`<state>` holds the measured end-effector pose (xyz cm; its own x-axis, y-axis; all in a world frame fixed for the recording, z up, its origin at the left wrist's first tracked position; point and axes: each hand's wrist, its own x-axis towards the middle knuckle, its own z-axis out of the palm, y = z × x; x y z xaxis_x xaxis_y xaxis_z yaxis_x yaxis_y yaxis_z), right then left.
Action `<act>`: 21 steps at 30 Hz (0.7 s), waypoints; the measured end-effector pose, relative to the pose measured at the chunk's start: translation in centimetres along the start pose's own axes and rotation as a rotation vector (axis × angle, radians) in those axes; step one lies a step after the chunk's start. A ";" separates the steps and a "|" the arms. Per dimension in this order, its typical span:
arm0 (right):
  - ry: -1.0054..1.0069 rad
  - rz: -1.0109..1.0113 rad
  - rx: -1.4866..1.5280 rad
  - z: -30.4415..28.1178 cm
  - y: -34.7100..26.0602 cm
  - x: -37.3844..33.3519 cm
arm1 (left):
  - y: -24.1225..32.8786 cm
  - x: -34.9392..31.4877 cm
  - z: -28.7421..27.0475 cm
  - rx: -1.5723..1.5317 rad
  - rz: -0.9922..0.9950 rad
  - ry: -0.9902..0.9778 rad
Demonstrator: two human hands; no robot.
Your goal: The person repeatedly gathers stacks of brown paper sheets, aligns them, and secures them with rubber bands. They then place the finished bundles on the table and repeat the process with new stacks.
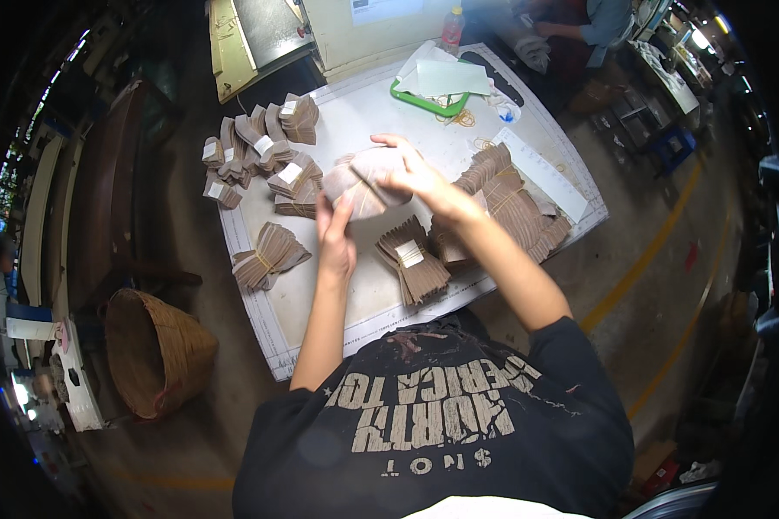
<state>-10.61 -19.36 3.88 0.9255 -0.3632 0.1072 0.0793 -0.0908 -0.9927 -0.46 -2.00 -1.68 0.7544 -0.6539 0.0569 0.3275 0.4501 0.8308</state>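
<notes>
- Brown bundle (363,197) above the tabletop (355,108), away from its edges.
- Left hand (337,233) and right hand (420,177): each grip closed on it.
- Tied stack (271,257) near the left edge.

Bundles (255,147) lie left on the table (363,281); a stack (506,203) lies right; sheets (454,78) lie behind; a basket (182,355) stands left of the table.

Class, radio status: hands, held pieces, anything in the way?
Left hand, right hand holding flat brownish fabric-like pieces. White-labelled brown bundle nearby. Nothing visibly blocking either hand.
</notes>
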 end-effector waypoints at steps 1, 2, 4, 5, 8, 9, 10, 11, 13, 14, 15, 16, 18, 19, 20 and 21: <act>0.085 -0.108 0.016 2.1 -0.7 -1.1 | 1.2 -0.8 -0.3 0.033 0.081 -0.004; 0.136 -0.111 0.149 4.0 -0.6 -2.2 | 2.8 -1.4 -0.2 0.157 0.223 -0.057; 0.051 0.005 0.462 6.7 -3.1 -5.2 | 5.9 -2.3 0.8 0.471 0.497 -0.093; 0.035 0.012 0.591 7.9 -3.0 -6.0 | 7.3 -2.8 0.5 0.704 0.625 -0.103; 0.097 -0.091 0.805 10.8 -1.7 -7.5 | 10.6 -5.1 2.1 1.155 0.725 -0.082; 0.086 -0.101 0.856 11.1 -1.2 -7.9 | 11.0 -5.7 2.4 1.232 0.737 -0.077; 0.078 -0.112 0.907 11.1 -0.6 -8.3 | 11.0 -6.2 2.7 1.309 0.746 -0.073; 0.061 -0.121 0.964 11.3 -0.2 -8.6 | 10.8 -6.5 2.9 1.202 0.743 -0.069; 0.061 -0.091 1.007 11.5 0.1 -9.3 | 10.0 -7.0 2.8 0.984 0.735 -0.063; 0.063 -0.106 1.029 11.5 0.0 -9.6 | 10.0 -6.6 2.9 0.959 0.807 -0.057; 0.066 -0.121 1.051 11.4 -0.4 -9.7 | 10.2 -6.8 3.1 0.957 0.810 -0.055; 0.075 -0.143 1.046 11.4 -0.9 -9.8 | 10.7 -7.1 3.4 0.954 0.813 -0.054; 0.079 -0.199 1.018 11.2 -2.3 -9.7 | 11.3 -7.5 3.9 1.028 0.840 -0.040; 0.083 -0.227 1.003 11.1 -2.6 -9.6 | 11.4 -7.6 4.0 0.992 0.815 -0.039; 0.107 -0.220 0.990 11.0 -2.4 -9.5 | 11.6 -7.7 4.1 0.957 0.794 -0.040; 0.124 -0.252 0.970 11.0 -2.5 -9.4 | 11.8 -7.7 4.4 0.890 0.757 -0.026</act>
<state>-15.43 -5.56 4.73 0.7996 -0.5363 0.2704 0.5853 0.5952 -0.5506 -4.96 5.65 10.12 0.5705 -0.4182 0.7069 -0.7232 0.1522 0.6737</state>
